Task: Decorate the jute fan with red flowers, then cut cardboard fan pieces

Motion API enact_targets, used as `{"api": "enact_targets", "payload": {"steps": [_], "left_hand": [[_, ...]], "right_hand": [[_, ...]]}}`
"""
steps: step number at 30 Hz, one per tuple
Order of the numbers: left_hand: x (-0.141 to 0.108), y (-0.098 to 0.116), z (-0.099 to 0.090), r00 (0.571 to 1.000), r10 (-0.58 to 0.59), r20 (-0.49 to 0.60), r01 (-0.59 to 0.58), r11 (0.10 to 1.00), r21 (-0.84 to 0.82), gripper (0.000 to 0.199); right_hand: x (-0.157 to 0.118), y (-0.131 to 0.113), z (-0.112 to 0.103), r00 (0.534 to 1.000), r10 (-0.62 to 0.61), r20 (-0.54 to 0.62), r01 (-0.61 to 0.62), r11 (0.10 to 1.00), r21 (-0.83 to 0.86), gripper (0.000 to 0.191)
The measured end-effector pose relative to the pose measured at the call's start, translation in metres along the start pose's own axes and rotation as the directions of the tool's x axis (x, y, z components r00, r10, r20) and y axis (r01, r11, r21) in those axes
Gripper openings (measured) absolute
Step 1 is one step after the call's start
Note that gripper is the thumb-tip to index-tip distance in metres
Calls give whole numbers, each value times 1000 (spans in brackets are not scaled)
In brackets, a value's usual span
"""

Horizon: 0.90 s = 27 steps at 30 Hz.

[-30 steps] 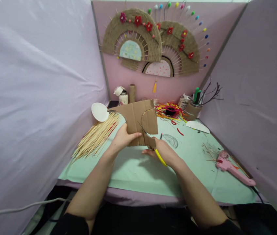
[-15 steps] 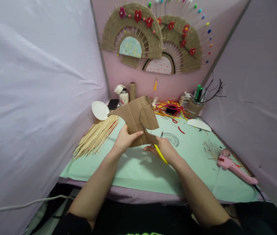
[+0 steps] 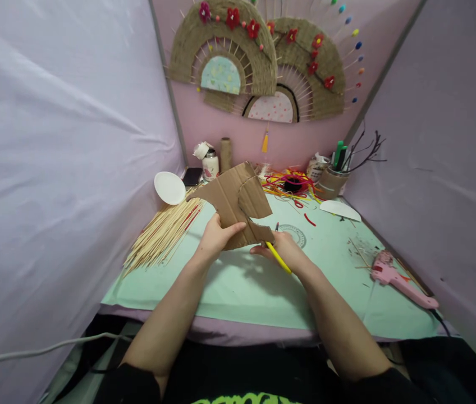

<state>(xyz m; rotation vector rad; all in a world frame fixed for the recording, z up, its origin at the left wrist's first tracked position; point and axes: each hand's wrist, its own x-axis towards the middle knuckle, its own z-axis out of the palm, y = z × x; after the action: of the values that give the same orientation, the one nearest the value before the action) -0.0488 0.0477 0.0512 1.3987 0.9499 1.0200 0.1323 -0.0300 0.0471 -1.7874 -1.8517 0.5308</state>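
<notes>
A piece of brown cardboard [image 3: 232,193] with curved cut edges is held up over the table. My left hand [image 3: 218,238] grips its lower left part, thumb lying on the face. A curved line is marked on the cardboard, and a cut opens in from its right side. Under the lower right strip, my right hand [image 3: 284,249] is closed on yellow-handled scissors [image 3: 279,258]. The blades are hidden behind the cardboard, so how far apart they are does not show.
Bamboo sticks [image 3: 162,233] and a white paper plate [image 3: 169,188] lie on the left. A pink glue gun [image 3: 402,280] rests at right, near a white half disc [image 3: 340,210]. Behind are coloured pipe cleaners [image 3: 292,182], a pen holder [image 3: 331,184] and a bottle [image 3: 210,165]. A protractor [image 3: 297,234] lies beyond my right hand.
The yellow handle has swung slightly to the right and up with my right hand. The cardboard stays in my left hand, nearly unmoved. The whole view has shifted a little.
</notes>
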Motion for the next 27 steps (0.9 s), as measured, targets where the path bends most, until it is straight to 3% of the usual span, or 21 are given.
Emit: {"api": "enact_targets", "payload": {"steps": [5,9,21,27], "left_hand": [[2,-2,-4,999,31,25,-33,995,93,61],[-2,-3,-7,995,28,92,-43,985,170,65],[-1,-11,-3,992,-17,122,11,998,54,64],[0,-7,-1,994,-14,106,6,997,71,63]], "right_hand": [[-1,-1,0,1000,-7,-14,7,1000,17,37],[-4,-4,1,998,-53,39,52,998,32,43],[0,1,7,993,-97,64,95,995,42,40],[2,-3,2,993,-117,25,113,983,145,41]]}}
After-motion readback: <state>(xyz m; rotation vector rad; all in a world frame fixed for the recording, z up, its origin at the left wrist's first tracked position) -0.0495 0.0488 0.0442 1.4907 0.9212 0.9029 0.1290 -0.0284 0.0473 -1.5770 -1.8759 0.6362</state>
